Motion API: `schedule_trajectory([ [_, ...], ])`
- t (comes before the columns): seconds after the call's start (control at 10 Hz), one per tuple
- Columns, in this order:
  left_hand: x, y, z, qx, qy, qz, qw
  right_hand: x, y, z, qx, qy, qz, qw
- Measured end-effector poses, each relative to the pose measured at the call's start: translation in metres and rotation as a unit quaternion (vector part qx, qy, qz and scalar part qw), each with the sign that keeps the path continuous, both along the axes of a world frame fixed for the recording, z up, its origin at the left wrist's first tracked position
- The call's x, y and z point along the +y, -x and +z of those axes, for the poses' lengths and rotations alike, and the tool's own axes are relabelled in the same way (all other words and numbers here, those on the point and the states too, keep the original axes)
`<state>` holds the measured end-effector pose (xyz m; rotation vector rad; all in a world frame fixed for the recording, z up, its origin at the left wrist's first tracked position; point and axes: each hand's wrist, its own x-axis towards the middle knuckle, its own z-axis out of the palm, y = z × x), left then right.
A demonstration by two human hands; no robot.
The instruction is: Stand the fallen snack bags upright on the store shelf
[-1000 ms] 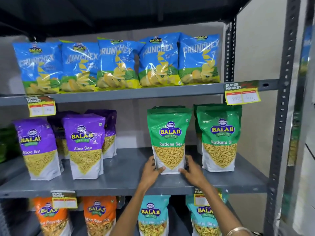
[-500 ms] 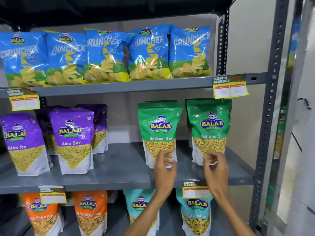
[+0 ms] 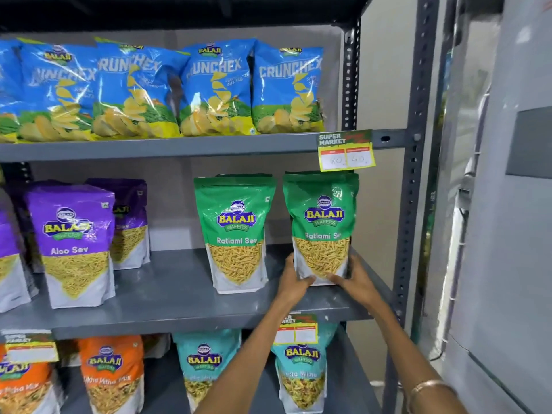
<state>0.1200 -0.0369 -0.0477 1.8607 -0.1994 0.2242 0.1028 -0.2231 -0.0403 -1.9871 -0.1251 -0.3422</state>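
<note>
Two bare forearms, no sleeves, thin gold-toned bangle [image 3: 425, 385] on the right wrist

Can't read much on the price tag [image 3: 346, 151] above the right Ratlami Sev bag [image 3: 322, 222], just smudgy digits. That bag's bottom corners are covered by the left hand [image 3: 294, 280] and right hand [image 3: 355, 279]. A second green bag behind it only peeks out at the top. Left of it, the purple bags get chopped by the frame edge, and the lower tag [image 3: 295, 331] is a blur behind the left forearm.
</note>
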Motion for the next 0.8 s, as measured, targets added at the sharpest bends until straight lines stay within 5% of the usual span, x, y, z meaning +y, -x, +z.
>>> schedule_trajectory([
  [0.6, 0.006, 0.017, 0.001, -0.006, -0.074, -0.011, 0.997, 0.004, 0.025, -0.001, -0.017, 0.072, -0.047, 0.996],
  [0.7, 0.018, 0.038, -0.001, -0.093, -0.166, 0.025, 0.981, 0.020, 0.044, -0.009, -0.096, 0.108, -0.110, 0.983],
  [0.8, 0.044, 0.071, 0.004, -0.263, -0.290, 0.104, 0.914, 0.038, 0.073, -0.011, -0.230, 0.199, -0.168, 0.938],
])
